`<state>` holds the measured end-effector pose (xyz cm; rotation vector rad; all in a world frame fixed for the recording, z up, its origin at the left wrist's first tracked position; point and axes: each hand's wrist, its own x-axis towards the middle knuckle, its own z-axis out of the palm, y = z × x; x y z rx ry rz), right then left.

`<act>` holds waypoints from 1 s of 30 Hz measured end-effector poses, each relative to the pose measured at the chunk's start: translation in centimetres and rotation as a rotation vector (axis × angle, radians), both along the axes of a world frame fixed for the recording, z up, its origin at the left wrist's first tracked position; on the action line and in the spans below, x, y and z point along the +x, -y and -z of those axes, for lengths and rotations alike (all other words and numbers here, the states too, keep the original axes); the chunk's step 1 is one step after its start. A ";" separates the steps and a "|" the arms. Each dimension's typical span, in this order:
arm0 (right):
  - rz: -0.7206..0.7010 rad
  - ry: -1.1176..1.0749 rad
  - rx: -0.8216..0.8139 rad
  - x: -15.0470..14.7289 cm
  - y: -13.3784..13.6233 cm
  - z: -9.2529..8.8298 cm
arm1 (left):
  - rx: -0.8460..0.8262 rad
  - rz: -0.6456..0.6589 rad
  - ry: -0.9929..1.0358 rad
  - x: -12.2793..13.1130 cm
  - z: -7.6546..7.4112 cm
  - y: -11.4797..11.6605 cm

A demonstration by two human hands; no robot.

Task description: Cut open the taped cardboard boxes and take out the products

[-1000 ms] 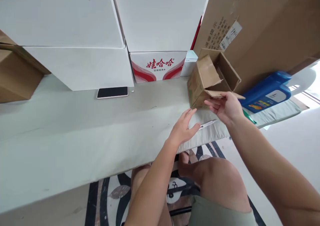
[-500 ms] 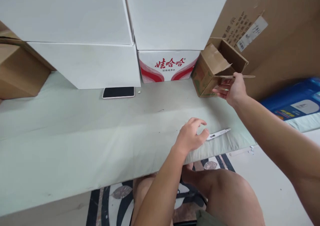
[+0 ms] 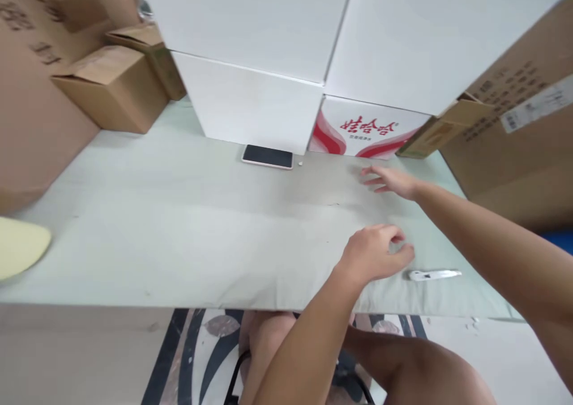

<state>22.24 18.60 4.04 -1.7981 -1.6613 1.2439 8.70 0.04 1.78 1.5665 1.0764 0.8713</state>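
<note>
Currently, both hands are over the pale green counter point(image 3: 147, 226), and neither grasps anything visible. The left hand point(image 3: 378, 252) is loosely curled, thumb and fingers bowed toward each other around a gap. Just beyond its thumb, toward the right and slightly nearer the counter's front edge, lies a slim white tool point(image 3: 434, 275) (too blurred to tell what kind), flat on the cloth and apart from the fingers. The right hand point(image 3: 388, 181) is farther back, its fingers spread and pointing left; whether they touch the cloth, I cannot tell. The tool lies well in front of this hand, below its forearm as seen from the head.

Close behind the right hand stands a red-and-white drinking-water carton point(image 3: 367, 131), with a small brown cardboard box point(image 3: 427, 139) beside it on the right. A dark-screened phone point(image 3: 267, 156) lies farther left, in front of the stacked white boxes point(image 3: 250, 103), well apart from both hands.
</note>
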 end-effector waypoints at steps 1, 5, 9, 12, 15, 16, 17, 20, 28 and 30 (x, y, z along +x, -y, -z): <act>-0.038 0.011 -0.003 -1.6 0.7 0.2 | 0.001 -0.027 0.026 -0.9 0.0 0.0; -0.222 0.037 0.048 -8.5 2.4 0.4 | -0.026 -0.265 0.234 -5.6 0.0 0.2; -0.426 0.093 0.141 -16.2 3.1 0.4 | -0.130 -0.522 0.443 -10.9 0.0 1.0; -0.595 0.193 0.270 -22.7 3.3 0.4 | -0.203 -0.641 0.506 -14.8 0.2 1.7; -0.727 0.281 0.448 -29.6 3.2 0.8 | -0.241 -0.724 0.581 -18.4 0.6 2.4; -0.763 0.297 0.505 -31.9 3.0 1.1 | -0.255 -0.747 0.610 -19.4 0.8 2.6; -0.797 0.308 0.561 -34.2 2.7 1.4 | -0.270 -0.774 0.644 -20.4 0.9 2.8; -0.864 0.333 0.753 -41.5 1.8 2.0 | -0.319 -0.854 0.740 -22.9 1.2 3.2; -0.830 0.508 0.938 -58.9 4.2 -2.2 | -0.378 -0.821 0.886 -26.7 2.2 4.0; -0.810 0.517 0.925 -61.4 4.8 -3.1 | -0.367 -0.823 0.894 -27.6 2.8 4.1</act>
